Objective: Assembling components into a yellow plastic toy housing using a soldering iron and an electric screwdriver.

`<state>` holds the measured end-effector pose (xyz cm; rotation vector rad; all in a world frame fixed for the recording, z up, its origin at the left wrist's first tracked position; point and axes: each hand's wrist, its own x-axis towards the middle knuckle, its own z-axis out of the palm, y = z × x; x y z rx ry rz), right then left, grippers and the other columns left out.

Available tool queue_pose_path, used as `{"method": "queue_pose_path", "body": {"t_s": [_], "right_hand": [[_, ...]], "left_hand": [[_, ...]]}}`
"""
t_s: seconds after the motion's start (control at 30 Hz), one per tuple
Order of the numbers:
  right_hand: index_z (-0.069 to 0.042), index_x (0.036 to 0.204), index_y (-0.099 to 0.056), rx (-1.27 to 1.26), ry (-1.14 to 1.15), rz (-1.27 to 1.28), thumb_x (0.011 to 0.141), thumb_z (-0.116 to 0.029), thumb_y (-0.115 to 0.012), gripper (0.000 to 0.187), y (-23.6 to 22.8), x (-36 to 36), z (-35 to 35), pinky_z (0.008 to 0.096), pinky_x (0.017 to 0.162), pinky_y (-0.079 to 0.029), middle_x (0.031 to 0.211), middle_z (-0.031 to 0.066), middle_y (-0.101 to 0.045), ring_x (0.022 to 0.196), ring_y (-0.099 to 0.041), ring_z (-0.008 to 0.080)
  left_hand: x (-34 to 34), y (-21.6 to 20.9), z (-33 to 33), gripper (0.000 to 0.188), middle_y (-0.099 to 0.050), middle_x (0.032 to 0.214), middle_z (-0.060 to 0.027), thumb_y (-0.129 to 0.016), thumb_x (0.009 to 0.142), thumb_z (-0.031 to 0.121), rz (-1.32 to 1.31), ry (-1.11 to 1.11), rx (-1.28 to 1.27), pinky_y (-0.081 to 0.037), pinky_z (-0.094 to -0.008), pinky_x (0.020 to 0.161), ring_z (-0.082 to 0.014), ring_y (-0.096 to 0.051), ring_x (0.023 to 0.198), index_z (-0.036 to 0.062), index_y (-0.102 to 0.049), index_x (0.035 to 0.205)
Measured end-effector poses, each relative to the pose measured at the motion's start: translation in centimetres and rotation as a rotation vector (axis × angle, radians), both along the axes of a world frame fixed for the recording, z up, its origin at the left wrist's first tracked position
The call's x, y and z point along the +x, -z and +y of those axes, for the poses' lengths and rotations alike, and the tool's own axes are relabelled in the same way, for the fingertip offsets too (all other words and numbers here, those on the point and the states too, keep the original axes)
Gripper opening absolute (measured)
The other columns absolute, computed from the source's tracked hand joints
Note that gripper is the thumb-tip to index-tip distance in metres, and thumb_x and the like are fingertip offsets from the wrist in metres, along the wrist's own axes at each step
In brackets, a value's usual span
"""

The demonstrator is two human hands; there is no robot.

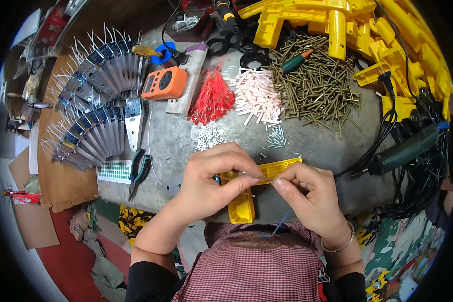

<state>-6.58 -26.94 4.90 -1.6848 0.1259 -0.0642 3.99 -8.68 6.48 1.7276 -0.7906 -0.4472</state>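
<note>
My left hand (pixel 214 178) and my right hand (pixel 309 194) are both closed in a pinch, fingertips almost meeting over the near side of the table. A thin wire (pixel 267 179) runs between the two pinches; its ends are hidden by my fingers. Beneath my hands lies a yellow plastic housing (pixel 242 207), angled, with its hollow side up. My fingers cover part of it. A blue wire (pixel 282 222) hangs below my right hand, near the table's front edge. Beyond my hands are a small pile of silver screws (pixel 277 137) and a heap of small white pieces (pixel 208 137).
Metal plates with wires (pixel 93 128) fan out at left, near green-handled pliers (pixel 140 173). Behind are an orange meter (pixel 164 83), red parts (pixel 212 98), white tubes (pixel 258 95) and long screws (pixel 319 80). Yellow housings (pixel 337 30) and black cables (pixel 412 181) crowd the right.
</note>
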Motion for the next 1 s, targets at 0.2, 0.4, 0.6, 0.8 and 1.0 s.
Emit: {"method": "queue_pose_path", "body": {"t_s": [0.2, 0.4, 0.6, 0.8, 1.0], "right_hand": [[-0.001, 0.105, -0.057, -0.132, -0.099, -0.049, 0.092, -0.025, -0.065, 0.029, 0.5, 0.4, -0.1, 0.0360, 0.052, -0.047, 0.068, 0.0125, -0.061, 0.056, -0.061, 0.0256], [0.002, 0.130, -0.045, -0.142, -0.104, -0.108, 0.092, -0.035, -0.064, 0.056, 1.1, 0.5, 0.3, 0.0373, 0.053, -0.050, 0.069, 0.0131, -0.062, 0.058, -0.064, 0.0270], [0.002, 0.093, -0.061, 0.321, -0.019, 0.051, 0.092, -0.019, -0.065, 0.021, 0.9, 0.5, -1.1, 0.0198, 0.056, -0.037, 0.070, -0.0012, -0.054, 0.062, -0.045, 0.0025], [0.001, 0.089, -0.062, 0.458, 0.075, -0.107, 0.093, -0.014, -0.065, 0.016, 1.3, 0.5, -1.1, 0.0182, 0.055, -0.034, 0.073, -0.0037, -0.054, 0.064, -0.043, 0.0013], [0.002, 0.087, -0.064, 0.287, 0.213, 0.076, 0.087, -0.007, -0.070, 0.011, 0.1, 0.7, -0.3, 0.0176, 0.051, -0.032, 0.066, -0.0059, -0.055, 0.058, -0.043, -0.0010]], "left_hand": [[-0.6, -0.5, -0.7, 0.011, -0.070, 0.079, -0.0077, -0.078, 0.071, -0.001, -0.067, 0.028, 0.070, -0.052, -0.0284, 0.065, -0.0176, -0.067, 0.075, 0.0015, -0.072, 0.080], [0.5, -1.3, -1.5, 0.018, -0.070, 0.082, -0.0057, -0.077, 0.072, 0.005, 0.148, 0.256, 0.156, -0.053, -0.0305, 0.070, -0.0168, -0.067, 0.077, 0.0010, -0.072, 0.089], [6.7, 3.2, -3.3, 0.011, -0.068, 0.081, -0.0106, -0.072, 0.078, 0.007, -0.461, -0.118, 0.510, -0.051, -0.0311, 0.068, -0.0208, -0.067, 0.074, 0.0005, -0.069, 0.086], [6.3, 4.8, -3.8, 0.013, -0.066, 0.083, -0.0131, -0.072, 0.078, 0.010, -0.820, -0.107, 0.638, -0.052, -0.0348, 0.068, -0.0305, -0.067, 0.079, 0.0024, -0.066, 0.086], [3.2, 0.9, -1.3, 0.015, -0.067, 0.089, -0.0093, -0.072, 0.082, 0.008, -0.221, -0.058, 0.411, -0.052, -0.0303, 0.071, -0.0209, -0.066, 0.079, 0.0008, -0.062, 0.091]]}}
